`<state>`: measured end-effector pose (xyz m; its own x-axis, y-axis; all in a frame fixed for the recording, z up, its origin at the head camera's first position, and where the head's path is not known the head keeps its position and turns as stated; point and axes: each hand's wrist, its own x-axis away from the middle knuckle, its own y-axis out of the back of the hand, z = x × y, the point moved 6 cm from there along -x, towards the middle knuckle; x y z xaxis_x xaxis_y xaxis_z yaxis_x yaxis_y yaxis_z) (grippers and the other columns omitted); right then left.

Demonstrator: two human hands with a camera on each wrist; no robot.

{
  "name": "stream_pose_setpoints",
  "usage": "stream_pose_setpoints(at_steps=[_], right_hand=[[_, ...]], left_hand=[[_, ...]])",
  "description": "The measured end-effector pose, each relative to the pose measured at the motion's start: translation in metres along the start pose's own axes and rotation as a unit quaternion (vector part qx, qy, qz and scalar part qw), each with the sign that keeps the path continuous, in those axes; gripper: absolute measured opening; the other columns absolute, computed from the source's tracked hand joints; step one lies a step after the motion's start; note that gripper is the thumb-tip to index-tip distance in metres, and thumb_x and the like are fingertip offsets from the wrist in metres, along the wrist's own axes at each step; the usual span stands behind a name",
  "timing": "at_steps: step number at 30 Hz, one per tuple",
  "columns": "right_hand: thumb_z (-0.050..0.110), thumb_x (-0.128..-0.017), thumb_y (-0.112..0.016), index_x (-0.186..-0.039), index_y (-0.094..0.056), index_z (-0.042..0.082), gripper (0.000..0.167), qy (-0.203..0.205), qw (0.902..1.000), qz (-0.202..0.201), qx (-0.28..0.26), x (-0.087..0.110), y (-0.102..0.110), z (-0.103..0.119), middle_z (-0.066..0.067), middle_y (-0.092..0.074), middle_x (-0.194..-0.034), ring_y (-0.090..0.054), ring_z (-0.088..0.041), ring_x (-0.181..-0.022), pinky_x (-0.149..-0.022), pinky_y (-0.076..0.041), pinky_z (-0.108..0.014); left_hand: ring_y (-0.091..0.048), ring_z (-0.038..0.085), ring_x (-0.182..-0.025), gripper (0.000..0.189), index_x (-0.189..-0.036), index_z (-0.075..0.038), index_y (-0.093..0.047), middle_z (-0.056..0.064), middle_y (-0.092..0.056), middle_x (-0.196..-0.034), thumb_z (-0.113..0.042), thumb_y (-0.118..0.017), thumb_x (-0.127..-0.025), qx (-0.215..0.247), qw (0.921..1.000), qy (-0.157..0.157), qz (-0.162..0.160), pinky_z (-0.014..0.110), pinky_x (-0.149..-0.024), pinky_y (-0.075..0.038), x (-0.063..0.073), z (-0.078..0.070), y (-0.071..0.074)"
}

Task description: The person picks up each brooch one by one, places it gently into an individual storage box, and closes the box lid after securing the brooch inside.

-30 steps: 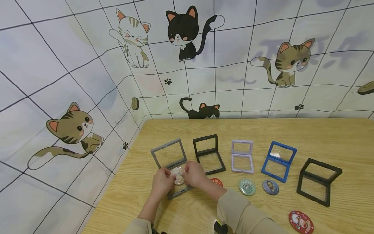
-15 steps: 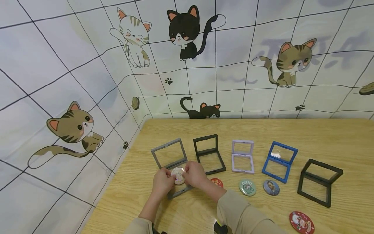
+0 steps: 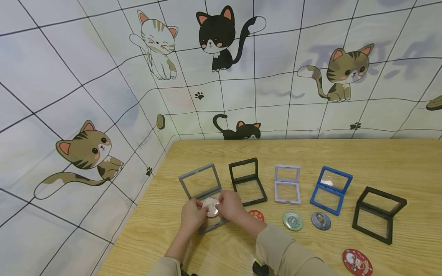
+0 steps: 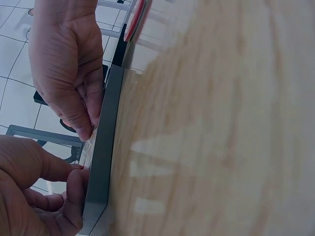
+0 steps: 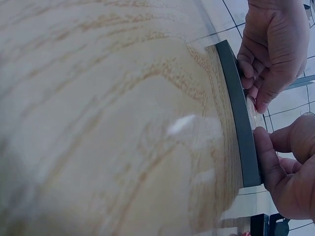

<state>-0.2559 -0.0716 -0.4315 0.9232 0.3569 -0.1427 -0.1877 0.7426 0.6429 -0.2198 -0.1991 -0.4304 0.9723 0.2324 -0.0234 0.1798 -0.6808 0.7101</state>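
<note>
A pale round button badge [image 3: 211, 207] is pinched at opposite edges by both hands, over the lower half of a grey hinged display frame [image 3: 211, 227]. My left hand [image 3: 192, 215] holds the badge's left edge between thumb and fingers. On the other side my right hand [image 3: 231, 206] pinches its right edge. Seen side-on in the left wrist view, the frame's grey rim [image 4: 106, 142] lies along the table with the fingertips right above it. The right wrist view has the same rim [image 5: 238, 118] hiding most of the badge.
Rightward stand open frames: black [image 3: 255, 201], lilac [image 3: 286, 183], blue [image 3: 326, 188] and another black one [image 3: 371, 209]. Before them lie a red badge [image 3: 256, 215] partly behind the right arm, a green badge [image 3: 292, 221], a portrait badge [image 3: 321, 221] and a red oval badge [image 3: 357, 262].
The light on the badge's face shifts slightly. Both hands stay at its edges, and the frames and other badges stay where they were.
</note>
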Motion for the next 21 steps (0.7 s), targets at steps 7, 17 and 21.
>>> stream_pose_setpoints(at_steps=[7,17,21], right_hand=[[-0.001,-0.075,-0.064,-0.071,-0.057,-0.003,0.008,-0.009,0.9998,0.009,-0.018,-0.0009,-0.0011,-0.0016,-0.001,-0.055,-0.048,-0.052,-0.008,-0.043,-0.046,-0.038,-0.020],[-0.002,-0.073,-0.065,-0.068,-0.057,-0.001,0.010,-0.006,0.9997,-0.007,-0.021,-0.0016,-0.0010,-0.0033,-0.001,-0.054,-0.047,-0.051,-0.008,-0.043,-0.045,-0.038,-0.020],[-0.002,-0.073,-0.066,-0.069,-0.057,-0.002,0.010,-0.010,0.9995,-0.008,-0.027,-0.0020,-0.0011,-0.0041,-0.002,-0.055,-0.049,-0.052,-0.008,-0.043,-0.044,-0.039,-0.020]], left_hand=[[-0.051,0.013,-0.054,0.013,-0.078,0.003,-0.056,0.006,-0.057,-0.064,-0.006,-0.065,-0.076,-0.014,0.9999,-0.003,-0.004,0.024,-0.047,-0.041,-0.0010,0.0007,-0.0007],[-0.052,0.015,-0.056,0.012,-0.076,0.003,-0.057,0.007,-0.059,-0.064,-0.006,-0.066,-0.074,-0.040,0.9990,-0.012,-0.014,0.025,-0.049,-0.042,-0.0011,-0.0010,-0.0011],[-0.051,0.015,-0.056,0.011,-0.074,0.002,-0.058,0.006,-0.058,-0.063,-0.005,-0.066,-0.073,-0.044,0.9988,-0.014,-0.019,0.025,-0.049,-0.042,-0.0024,-0.0012,-0.0010]])
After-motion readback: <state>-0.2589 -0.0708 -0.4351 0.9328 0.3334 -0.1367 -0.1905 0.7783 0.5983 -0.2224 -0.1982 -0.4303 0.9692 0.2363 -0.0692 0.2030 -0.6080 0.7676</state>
